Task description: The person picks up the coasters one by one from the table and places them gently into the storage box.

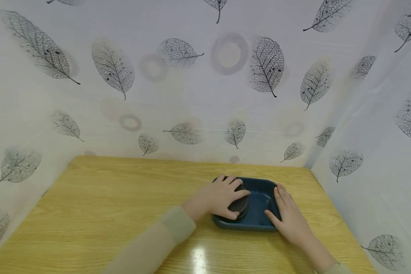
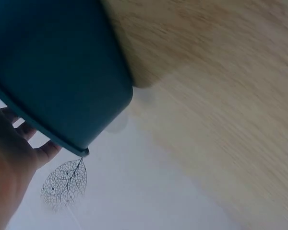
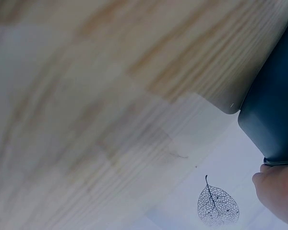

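Observation:
A deep blue rectangular tray (image 1: 260, 207) with rounded corners sits on the wooden table. In its left part is a dark brown round object (image 1: 239, 205), mostly covered from above. My left hand (image 1: 222, 197) grips this object with fingers spread and bent over its edge. My right hand (image 1: 291, 220) rests along the tray's right rim, fingers fairly straight and thumb reaching over the inside. In the left wrist view, the tray's outer wall (image 2: 62, 67) hides part of the left hand (image 2: 12, 158). At the right wrist view's edge, the right hand (image 3: 281, 194) touches the tray rim.
The yellow wood-grain table (image 1: 123, 198) extends to the left of the tray. A white sheet with leaf prints (image 1: 191, 95) hangs behind the table and along its sides. Light glares on the tabletop near the front.

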A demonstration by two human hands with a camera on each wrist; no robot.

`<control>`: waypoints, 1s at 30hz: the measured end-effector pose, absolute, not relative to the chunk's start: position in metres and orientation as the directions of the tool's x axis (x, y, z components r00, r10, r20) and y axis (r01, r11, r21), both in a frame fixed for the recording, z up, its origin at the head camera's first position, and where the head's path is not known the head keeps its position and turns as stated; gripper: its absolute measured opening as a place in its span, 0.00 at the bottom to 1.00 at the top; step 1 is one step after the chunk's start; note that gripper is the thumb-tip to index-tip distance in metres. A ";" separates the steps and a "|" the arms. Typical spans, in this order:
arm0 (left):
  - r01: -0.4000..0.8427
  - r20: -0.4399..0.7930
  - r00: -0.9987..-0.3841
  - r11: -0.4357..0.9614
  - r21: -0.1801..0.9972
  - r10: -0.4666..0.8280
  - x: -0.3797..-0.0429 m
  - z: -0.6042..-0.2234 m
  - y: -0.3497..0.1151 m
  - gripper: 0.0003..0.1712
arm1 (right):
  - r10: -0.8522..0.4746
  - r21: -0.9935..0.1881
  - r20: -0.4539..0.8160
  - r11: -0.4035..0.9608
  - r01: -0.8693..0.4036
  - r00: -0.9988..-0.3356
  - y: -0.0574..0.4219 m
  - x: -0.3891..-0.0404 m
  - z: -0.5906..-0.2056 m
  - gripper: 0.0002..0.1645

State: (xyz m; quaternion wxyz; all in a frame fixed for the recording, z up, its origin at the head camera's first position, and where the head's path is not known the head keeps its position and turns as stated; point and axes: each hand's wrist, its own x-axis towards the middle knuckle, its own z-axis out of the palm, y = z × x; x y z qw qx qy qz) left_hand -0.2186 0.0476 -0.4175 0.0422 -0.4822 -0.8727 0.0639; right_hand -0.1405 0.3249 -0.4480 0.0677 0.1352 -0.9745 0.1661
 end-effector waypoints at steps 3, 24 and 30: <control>0.834 -0.018 -0.536 0.527 -0.161 0.844 -0.219 -0.419 0.055 0.44 | -0.240 -0.306 0.178 0.908 -0.286 -0.954 0.325 -0.141 -0.448 0.52; 0.778 -0.141 -0.626 0.599 -0.190 0.767 -0.212 -0.433 0.073 0.43 | -0.243 -0.304 0.189 0.907 -0.292 -0.951 0.325 -0.141 -0.449 0.52; 0.772 -0.138 -0.632 0.605 -0.196 0.762 -0.211 -0.434 0.074 0.43 | -0.243 -0.306 0.193 0.906 -0.294 -0.951 0.326 -0.141 -0.450 0.52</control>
